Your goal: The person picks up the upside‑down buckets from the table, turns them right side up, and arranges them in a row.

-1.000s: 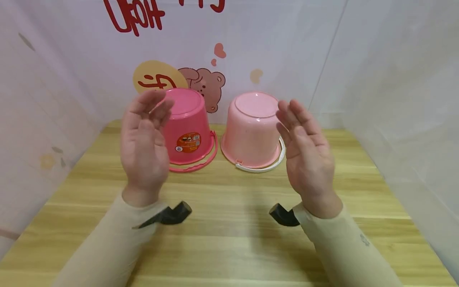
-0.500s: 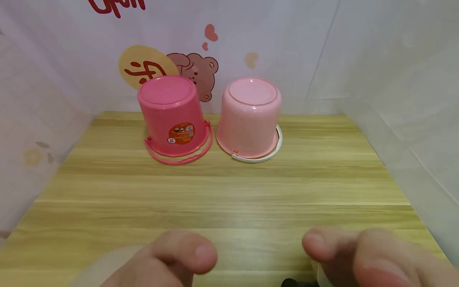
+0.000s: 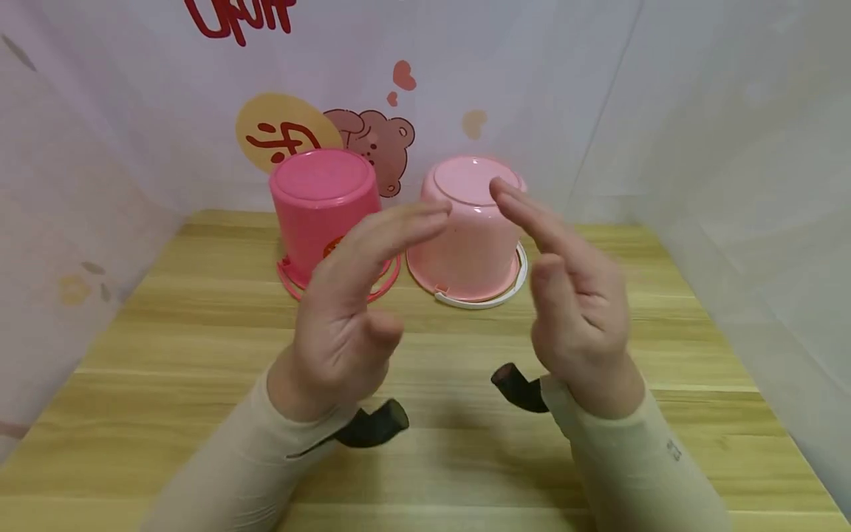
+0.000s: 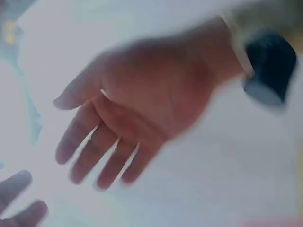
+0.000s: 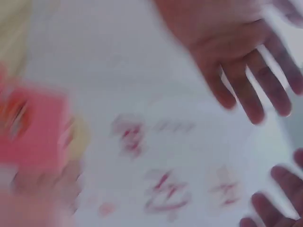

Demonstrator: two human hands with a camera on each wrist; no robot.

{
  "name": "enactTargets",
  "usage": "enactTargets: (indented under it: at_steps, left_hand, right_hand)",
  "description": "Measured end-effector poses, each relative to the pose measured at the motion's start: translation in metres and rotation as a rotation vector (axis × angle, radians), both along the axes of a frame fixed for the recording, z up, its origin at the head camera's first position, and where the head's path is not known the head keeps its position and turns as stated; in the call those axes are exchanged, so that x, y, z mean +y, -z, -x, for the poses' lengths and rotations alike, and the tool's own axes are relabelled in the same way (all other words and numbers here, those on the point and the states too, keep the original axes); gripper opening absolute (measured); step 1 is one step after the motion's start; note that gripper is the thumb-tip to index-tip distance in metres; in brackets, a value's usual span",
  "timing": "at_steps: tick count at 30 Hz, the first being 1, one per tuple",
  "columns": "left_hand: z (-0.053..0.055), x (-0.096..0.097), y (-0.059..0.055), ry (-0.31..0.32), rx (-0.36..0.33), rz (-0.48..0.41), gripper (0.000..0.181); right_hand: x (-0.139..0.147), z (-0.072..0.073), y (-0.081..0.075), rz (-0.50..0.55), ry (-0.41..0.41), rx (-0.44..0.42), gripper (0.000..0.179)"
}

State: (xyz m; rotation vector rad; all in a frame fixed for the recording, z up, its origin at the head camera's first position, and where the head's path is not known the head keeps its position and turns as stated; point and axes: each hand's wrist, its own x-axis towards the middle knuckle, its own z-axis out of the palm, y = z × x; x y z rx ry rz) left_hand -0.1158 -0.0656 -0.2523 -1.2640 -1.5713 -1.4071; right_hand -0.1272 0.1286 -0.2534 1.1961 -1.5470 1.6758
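My left hand (image 3: pixel 349 310) is raised above the table, palm turned inward, fingers extended and leaning right, holding nothing. Facing it, my right hand (image 3: pixel 581 318) is also raised with straight fingers and nothing in it. A gap separates the two hands. Behind them two buckets stand upside down: a deep pink bucket (image 3: pixel 319 192) at left, partly covered by my left hand, and a pale pink bucket (image 3: pixel 465 244) to its right with a white handle (image 3: pixel 482 301). Neither hand appears to touch a bucket. The left wrist view shows spread fingers (image 4: pixel 109 151); the right wrist view is blurred.
The wooden table (image 3: pixel 452 473) is bounded at the back by a white printed sheet (image 3: pixel 532 74) with a bear and red lettering. Pale sheets also hang on the left and right. Each sleeve carries a black curved piece, such as the one (image 3: pixel 521 388) at the right wrist.
Both hands dropped low to the front edge half a second ago and are now raised again, closer together than one second ago. The buckets have stayed in place; the head view shifted slightly.
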Motion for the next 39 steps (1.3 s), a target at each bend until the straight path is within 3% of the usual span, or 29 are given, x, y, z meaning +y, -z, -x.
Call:
enactTargets:
  at_steps: [1, 3, 4, 7, 10, 14, 18, 30, 39]
  left_hand:
    - [0.004, -0.001, -0.003, -0.105, -0.042, 0.098, 0.070]
    - [0.019, -0.005, 0.008, -0.318, -0.097, 0.321, 0.069]
    - [0.027, -0.007, 0.016, -0.415, -0.126, 0.437, 0.070]
    - [0.050, -0.013, 0.043, -0.637, -0.185, 0.728, 0.074]
    - [0.064, -0.018, 0.061, -0.762, -0.236, 0.927, 0.082]
    - [0.067, -0.024, 0.070, -0.819, -0.304, 1.086, 0.090]
    - [0.070, -0.026, 0.075, -0.828, -0.343, 1.157, 0.093]
    - [0.070, -0.030, 0.074, -0.810, -0.414, 1.231, 0.095]
    - [0.069, -0.031, 0.075, -0.800, -0.426, 1.243, 0.096]
  right_hand:
    - [0.001, 0.006, 0.001, -0.107, 0.137, -0.038, 0.049]
    - [0.005, 0.019, 0.011, -0.360, 0.382, -0.095, 0.049]
    - [0.008, 0.026, 0.018, -0.489, 0.467, -0.130, 0.052]
    - [0.014, 0.040, 0.039, -0.857, 0.648, -0.212, 0.068]
    - [0.017, 0.048, 0.056, -1.107, 0.737, -0.224, 0.084]
    - [0.019, 0.050, 0.068, -1.254, 0.802, -0.240, 0.094]
    - [0.023, 0.050, 0.074, -1.352, 0.821, -0.256, 0.097]
    - [0.027, 0.051, 0.076, -1.391, 0.830, -0.256, 0.098]
    - [0.026, 0.049, 0.075, -1.410, 0.828, -0.258, 0.099]
